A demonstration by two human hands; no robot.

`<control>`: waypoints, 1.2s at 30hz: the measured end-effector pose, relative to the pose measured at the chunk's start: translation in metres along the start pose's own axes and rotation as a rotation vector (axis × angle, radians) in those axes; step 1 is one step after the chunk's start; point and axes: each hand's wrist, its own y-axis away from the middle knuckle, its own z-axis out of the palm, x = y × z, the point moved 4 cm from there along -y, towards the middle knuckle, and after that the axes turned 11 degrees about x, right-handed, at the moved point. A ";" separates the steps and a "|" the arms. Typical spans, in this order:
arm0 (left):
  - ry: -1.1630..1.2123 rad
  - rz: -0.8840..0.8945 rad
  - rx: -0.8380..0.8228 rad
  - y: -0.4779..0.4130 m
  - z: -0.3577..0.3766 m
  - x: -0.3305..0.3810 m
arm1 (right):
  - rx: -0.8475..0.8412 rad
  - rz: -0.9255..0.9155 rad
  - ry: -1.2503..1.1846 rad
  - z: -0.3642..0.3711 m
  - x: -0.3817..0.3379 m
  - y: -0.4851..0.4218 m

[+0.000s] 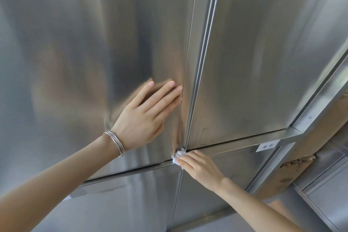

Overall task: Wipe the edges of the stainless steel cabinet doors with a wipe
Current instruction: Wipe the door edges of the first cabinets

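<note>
The left hand [143, 118] lies flat against the upper left cabinet door [75, 43], fingers straight and slightly spread, holding nothing, with the fingertips reaching almost to that door's right edge. Thin silver bangles [115, 142] circle its wrist. The right hand [199, 167] comes up from the lower right with its fingers bent around a small bunched white wipe [178, 155], gripping it at the fingertips; the thumb is hidden. The wipe is pressed into the spot where the vertical gap between the upper doors meets the horizontal gap above the lower doors, touching the bottom right corner of the upper left door. Beside that gap, a folded steel edge strip [205, 43] runs up the left side of the upper right cabinet door [263, 62]. Below the horizontal gap are the lower left door [122, 203] and the lower right door [199, 198], split by a thin vertical seam. Farther right, a small white label [267, 146] with dark characters sits on the steel frame, and past it a rough brownish patch [293, 162] shows beside the metal.
</note>
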 end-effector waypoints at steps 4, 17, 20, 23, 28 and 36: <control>0.059 -0.024 -0.009 -0.002 -0.003 0.003 | 0.019 0.031 -0.061 -0.017 0.003 -0.002; 0.175 0.099 0.001 -0.106 0.021 0.081 | 0.230 0.267 0.037 -0.144 0.104 0.055; 0.208 0.090 0.010 -0.151 0.035 0.117 | 0.274 0.425 -0.027 -0.188 0.147 0.083; 0.242 0.086 0.036 -0.204 0.048 0.151 | 0.322 0.512 -0.033 -0.231 0.195 0.107; 0.211 0.083 0.063 -0.285 0.062 0.197 | 0.412 0.434 0.090 -0.296 0.267 0.132; 0.092 0.031 0.057 -0.387 0.072 0.200 | 0.502 0.277 0.277 -0.347 0.354 0.121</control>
